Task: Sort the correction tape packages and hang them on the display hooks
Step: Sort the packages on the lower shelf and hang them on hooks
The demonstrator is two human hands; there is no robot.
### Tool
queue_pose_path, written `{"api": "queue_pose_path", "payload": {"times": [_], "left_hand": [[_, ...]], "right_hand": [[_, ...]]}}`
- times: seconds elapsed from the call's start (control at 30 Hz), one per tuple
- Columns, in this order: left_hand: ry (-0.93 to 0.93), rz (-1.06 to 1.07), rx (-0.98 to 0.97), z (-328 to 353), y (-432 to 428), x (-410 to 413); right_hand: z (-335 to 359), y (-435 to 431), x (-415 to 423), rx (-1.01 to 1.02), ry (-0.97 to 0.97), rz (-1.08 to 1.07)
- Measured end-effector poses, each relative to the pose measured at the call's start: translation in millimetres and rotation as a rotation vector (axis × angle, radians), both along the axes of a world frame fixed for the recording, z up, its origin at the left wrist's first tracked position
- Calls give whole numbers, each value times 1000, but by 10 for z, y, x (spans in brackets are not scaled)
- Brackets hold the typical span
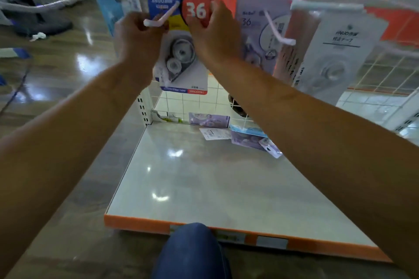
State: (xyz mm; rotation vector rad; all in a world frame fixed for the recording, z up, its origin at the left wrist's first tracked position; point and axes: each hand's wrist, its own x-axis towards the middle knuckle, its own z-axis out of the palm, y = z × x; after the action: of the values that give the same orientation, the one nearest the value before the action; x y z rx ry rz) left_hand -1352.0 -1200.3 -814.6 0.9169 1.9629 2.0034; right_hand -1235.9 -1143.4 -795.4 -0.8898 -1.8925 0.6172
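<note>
A blue, red and yellow correction tape package point(181, 38) marked "36" hangs on a white display hook point(158, 19) at the top middle. My left hand point(138, 36) pinches the hook's upturned tip and the package's left edge. My right hand point(213, 31) grips the package's upper right edge. To the right, a lilac package point(254, 27) hangs on a second hook point(278, 31), with pink and white packages point(335, 56) beside it. A light blue package point(113, 6) hangs to the left. Several loose packages point(247, 137) lie at the back of the shelf.
The grey shelf board point(204, 188) with an orange front edge point(140, 222) lies below my arms. A white wire grid point(172, 102) backs the shelf. My knee in blue jeans point(192, 249) sits against the shelf front. Glossy wooden floor point(56, 70) spreads on the left.
</note>
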Motion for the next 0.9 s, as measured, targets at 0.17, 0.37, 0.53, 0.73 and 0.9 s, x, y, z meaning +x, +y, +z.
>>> {"api": "queue_pose_path", "payload": {"times": [0.17, 0.37, 0.53, 0.73, 0.9], "left_hand": [[87, 164, -94, -441, -83, 189], [23, 271, -207, -1058, -216, 504], [63, 9, -477, -1589, -217, 1134], [337, -320, -735, -2078, 243, 1818], [531, -552, -895, -2473, 706, 2219]], "right_hand": [[-528, -64, 285, 12, 28, 28], [-1318, -97, 848, -57, -158, 126], [-1956, 145, 1383, -160, -483, 51], [-2473, 417, 2068, -414, -697, -248], [-2734, 700, 2425, -506, -730, -338]]}}
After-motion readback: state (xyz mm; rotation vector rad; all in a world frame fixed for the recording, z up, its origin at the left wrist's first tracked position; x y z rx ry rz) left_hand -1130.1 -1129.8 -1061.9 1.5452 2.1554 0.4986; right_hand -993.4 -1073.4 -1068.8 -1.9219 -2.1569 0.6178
